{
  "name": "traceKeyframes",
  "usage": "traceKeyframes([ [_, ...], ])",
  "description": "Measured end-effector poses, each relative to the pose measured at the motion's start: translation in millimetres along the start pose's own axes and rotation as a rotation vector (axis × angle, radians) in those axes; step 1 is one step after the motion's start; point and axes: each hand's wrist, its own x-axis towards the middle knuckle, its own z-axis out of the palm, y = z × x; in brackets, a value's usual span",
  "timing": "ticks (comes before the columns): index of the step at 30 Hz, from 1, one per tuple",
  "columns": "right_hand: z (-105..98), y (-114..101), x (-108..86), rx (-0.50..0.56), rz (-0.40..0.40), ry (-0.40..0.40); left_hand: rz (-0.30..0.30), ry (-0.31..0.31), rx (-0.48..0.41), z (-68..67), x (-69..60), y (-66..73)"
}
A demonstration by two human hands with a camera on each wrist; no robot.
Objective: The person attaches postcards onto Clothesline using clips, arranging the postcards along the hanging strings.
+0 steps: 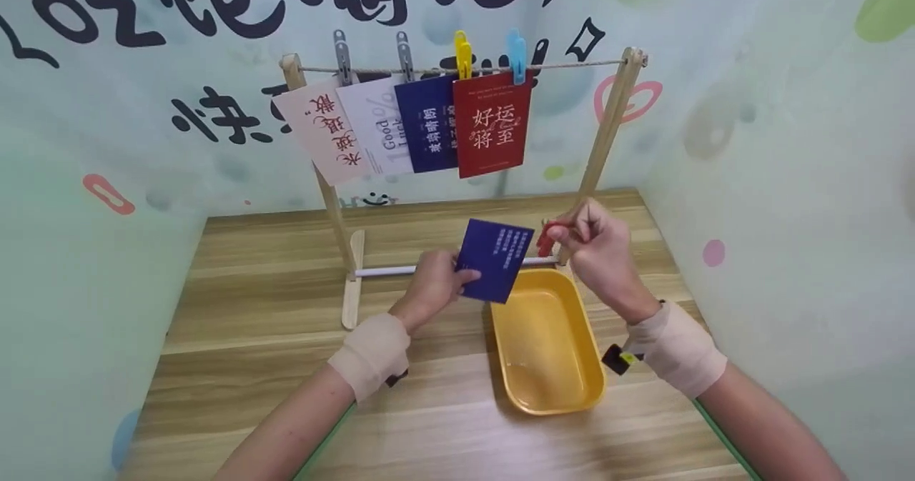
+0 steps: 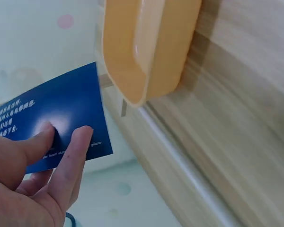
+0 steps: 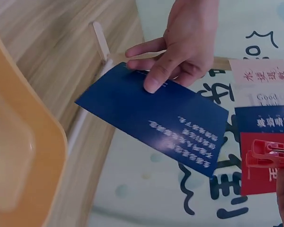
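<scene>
A dark blue card (image 1: 496, 259) with white print is pinched at its lower left edge by my left hand (image 1: 434, 284). Thumb and fingers lie on both its faces in the left wrist view. Beside it on the right, my right hand (image 1: 604, 249) pinches a red clothespin (image 1: 547, 238), whose jaws grip nothing. Above both hands runs a cord (image 1: 572, 65). From it hang a pink card (image 1: 325, 138), a white card (image 1: 375, 127), another blue card (image 1: 427, 134) and a red card (image 1: 493, 127). Grey, yellow and light blue clothespins (image 1: 517, 56) fix them to the cord.
The cord spans two wooden posts (image 1: 611, 127), joined low down by a white rod (image 1: 386, 271). A yellow basin (image 1: 547, 352) stands on the wooden table (image 1: 271, 367), below and between the hands. Printed walls (image 1: 779, 152) enclose the back and sides.
</scene>
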Motion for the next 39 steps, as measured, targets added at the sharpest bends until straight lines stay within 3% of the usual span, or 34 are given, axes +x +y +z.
traceKeyframes([
  [3, -6, -2, 9.4, -0.044, -0.039, 0.028, 0.061, 0.030, 0.060, -1.9, 7.2, 13.7],
  [7, -16, -7, 24.3, -0.053, -0.014, 0.026, 0.119, 0.062, 0.107, -2.8, 14.7, 29.4],
  [12, -30, -24, 51.2, 0.011, 0.060, 0.011, 0.205, 0.061, 0.126, -3.6, 20.4, 48.8],
  [17, -42, -42, 74.6, 0.069, 0.069, 0.056, 0.258, 0.038, 0.095, -6.8, 24.8, 68.8],
  [22, -48, -57, 93.7, 0.133, 0.048, 0.088, 0.256, 0.031, 0.054, -11.2, 29.8, 87.8],
  [28, -50, -70, 115.7, 0.204, 0.023, 0.110, 0.248, 0.060, 0.071, -17.5, 40.0, 107.7],
  [35, -54, -87, 138.2, 0.146, 0.001, 0.136, 0.248, 0.155, 0.146, -22.0, 51.2, 127.7],
  [39, -52, -98, 150.1, 0.108, -0.027, 0.144, 0.241, 0.185, 0.137, -24.0, 55.5, 136.9],
])
